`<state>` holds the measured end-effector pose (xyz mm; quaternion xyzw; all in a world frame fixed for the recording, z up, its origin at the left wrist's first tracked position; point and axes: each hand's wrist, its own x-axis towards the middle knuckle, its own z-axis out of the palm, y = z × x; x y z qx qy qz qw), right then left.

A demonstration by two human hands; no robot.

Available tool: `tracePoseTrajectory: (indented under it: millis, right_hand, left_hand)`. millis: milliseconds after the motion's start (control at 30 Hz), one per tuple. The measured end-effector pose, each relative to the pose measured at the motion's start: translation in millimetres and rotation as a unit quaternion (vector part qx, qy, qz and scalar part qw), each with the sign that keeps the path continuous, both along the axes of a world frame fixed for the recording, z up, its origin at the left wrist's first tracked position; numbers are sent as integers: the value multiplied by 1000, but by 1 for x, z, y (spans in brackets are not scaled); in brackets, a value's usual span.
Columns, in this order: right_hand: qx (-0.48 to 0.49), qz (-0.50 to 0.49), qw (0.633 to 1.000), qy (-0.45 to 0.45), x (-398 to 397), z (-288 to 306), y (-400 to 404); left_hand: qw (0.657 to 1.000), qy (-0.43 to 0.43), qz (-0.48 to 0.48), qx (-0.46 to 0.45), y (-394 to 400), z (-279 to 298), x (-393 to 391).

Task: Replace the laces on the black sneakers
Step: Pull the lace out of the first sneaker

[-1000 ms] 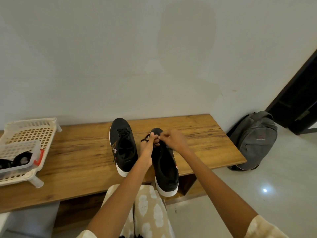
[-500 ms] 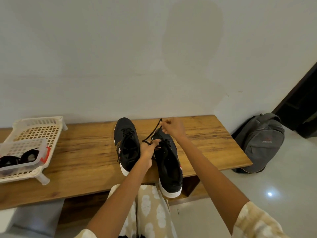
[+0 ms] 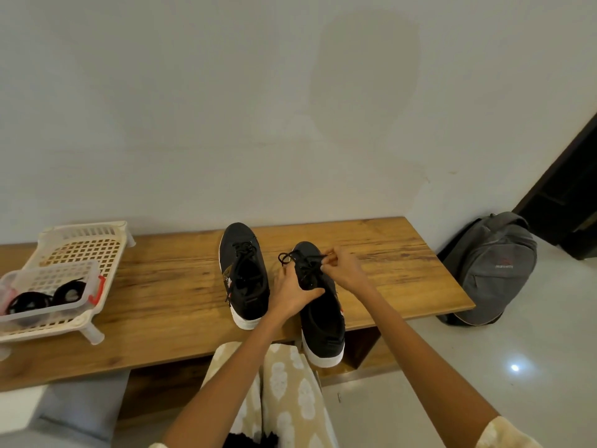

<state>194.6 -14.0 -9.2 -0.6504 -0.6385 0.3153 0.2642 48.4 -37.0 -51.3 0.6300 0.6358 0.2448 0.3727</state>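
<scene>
Two black sneakers with white soles stand on the wooden bench [image 3: 161, 295]. The left sneaker [image 3: 244, 273] is laced and nobody touches it. The right sneaker [image 3: 319, 312] overhangs the bench's front edge with its heel. My left hand [image 3: 292, 294] grips that sneaker at its left side, thumb across the tongue. My right hand [image 3: 342, 270] pinches the black lace [image 3: 287, 257] near the upper eyelets; a loop of the lace sticks out to the left by the toe.
A cream plastic rack [image 3: 80, 250] sits at the bench's left end, holding a clear tub [image 3: 48, 295] with coiled black laces. A grey backpack [image 3: 491, 270] leans against the wall on the floor to the right. A dark doorway lies beyond it.
My right hand has come back down from its raised pull to the eyelets, so the lace went slack into a loop. My left hand shifted lower onto the sneaker's side.
</scene>
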Motion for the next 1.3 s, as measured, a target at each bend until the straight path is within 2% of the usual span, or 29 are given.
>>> tracePoseTrajectory:
  millis: [67, 133, 300, 467, 533, 600, 667, 733, 767, 800, 867, 967, 1067, 1200, 1233, 1300]
  right_hand:
    - [-10, 86, 992, -88, -3, 2, -5]
    - [-8, 120, 983, -140, -9, 2, -8]
    - [21, 130, 963, -237, -25, -2, -7]
    - [74, 77, 958, -265, -29, -7, -5]
    - [82, 66, 965, -240, -26, -11, -4]
    - [85, 9, 984, -158, -21, -19, -6]
    - [65, -108, 992, 16, -13, -26, -8]
    - [13, -198, 959, 203, -9, -32, -12]
    - [-5, -213, 945, 250, -8, -36, -13]
    - [-14, -212, 941, 265, -8, -39, -14]
    - [-12, -187, 952, 240, -10, -39, -18]
    - [-9, -132, 965, 226, -5, -39, -22]
    - [-35, -54, 970, 234, 1, -37, -22]
    - [-37, -6, 976, 216, -1, -30, -26]
    - [-28, -6, 976, 214, -4, -28, -28]
    - [-6, -15, 978, 208, -5, -28, -30]
  left_hand:
    - [999, 0, 22, 24, -4, 4, 3]
    - [999, -28, 32, 28, -10, 10, 5]
    - [995, -89, 28, -21, -10, 17, -6]
    - [999, -23, -8, -33, -5, 26, -8]
    - [999, 16, -31, -33, -4, 27, -10]
    - [996, 51, -57, -34, -2, 27, -12]
    - [990, 98, -96, -22, -1, 28, -11]
    - [978, 174, -114, 14, 1, 31, -6]
    - [971, 209, -111, 39, 1, 33, -3]
    - [964, 235, -104, 67, 2, 34, 0]
    - [954, 265, -88, 109, 6, 34, 5]
    - [962, 238, -66, 119, 16, 41, 11]
    - [983, 137, -53, 105, 35, 61, 20]
    - [993, -28, -117, 8, 50, 85, 29]
    - [991, -56, -122, -9, 50, 85, 30]
    - [992, -47, -118, -12, 52, 74, 26]
